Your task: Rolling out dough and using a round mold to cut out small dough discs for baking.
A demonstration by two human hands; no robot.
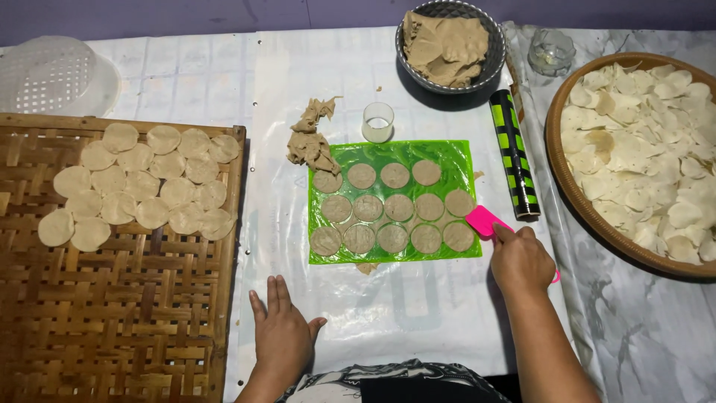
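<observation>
Head view: my right hand (520, 257) grips the pink scraper (483, 222) beside the dough rounds (393, 207), left hand (282, 332) flat, fingers together.

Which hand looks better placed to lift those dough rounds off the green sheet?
Probably the right hand: it holds the pink scraper touching the green sheet beside the dough rounds. The left hand lies flat, empty, farther away.

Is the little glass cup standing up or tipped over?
Standing up. The small glass cup sits on the white table cover just above the green sheet, its round open rim facing up.
</observation>
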